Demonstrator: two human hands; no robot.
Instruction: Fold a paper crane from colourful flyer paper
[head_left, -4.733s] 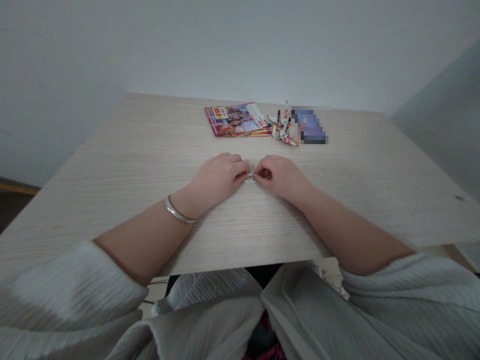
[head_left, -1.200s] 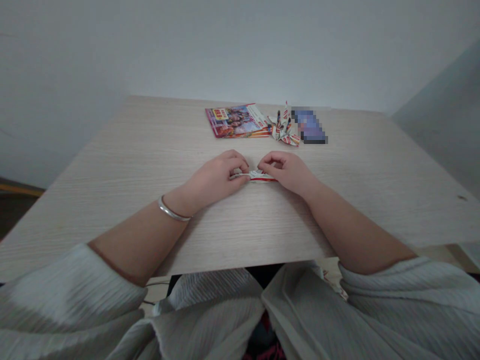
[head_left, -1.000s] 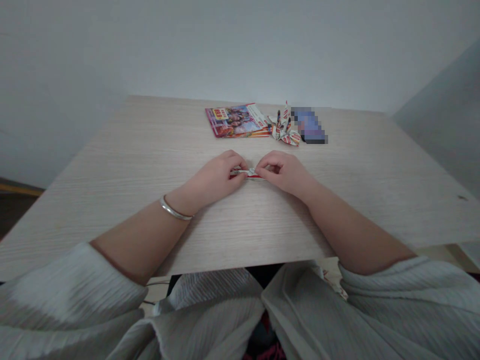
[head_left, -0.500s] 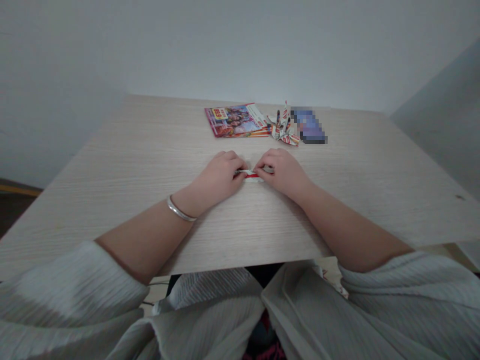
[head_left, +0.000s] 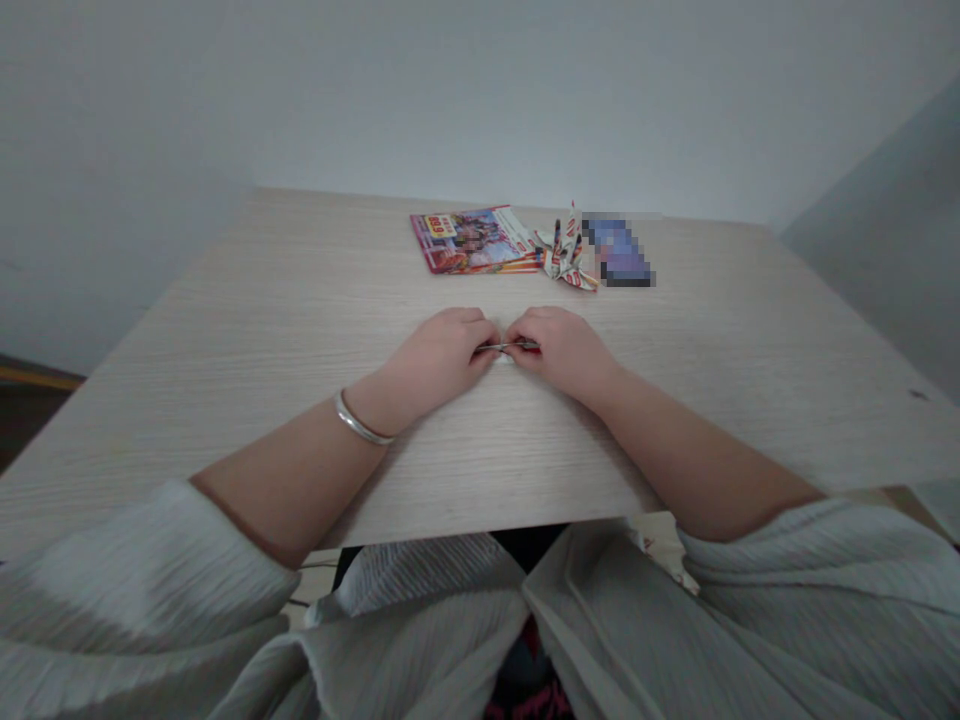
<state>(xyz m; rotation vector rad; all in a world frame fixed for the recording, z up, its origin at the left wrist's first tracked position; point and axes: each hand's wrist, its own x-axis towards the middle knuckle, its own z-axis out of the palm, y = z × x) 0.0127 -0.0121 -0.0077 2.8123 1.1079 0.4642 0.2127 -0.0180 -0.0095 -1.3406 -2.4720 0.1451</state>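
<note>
A small piece of folded paper (head_left: 506,357), white with some red, is pinched between my two hands just above the middle of the table. My left hand (head_left: 448,355) is closed on its left end, thumb and fingers pressed together. On the other side my right hand (head_left: 564,350) pinches the right end, fingertips almost touching those of the left. Most of the paper hides behind the fingers, so its full shape cannot be made out.
Beyond the hands lies a stack of colourful printed leaflets (head_left: 472,243). Beside it stands a folded paper crane (head_left: 568,260) of printed paper. A pixelated dark-blue flat object (head_left: 619,250) lies to its right. The pale wooden table (head_left: 300,270) meets a wall at the back.
My fingertips have come closer together, and less of the paper's red and white face shows between them. The leaflets and crane stay in place.
</note>
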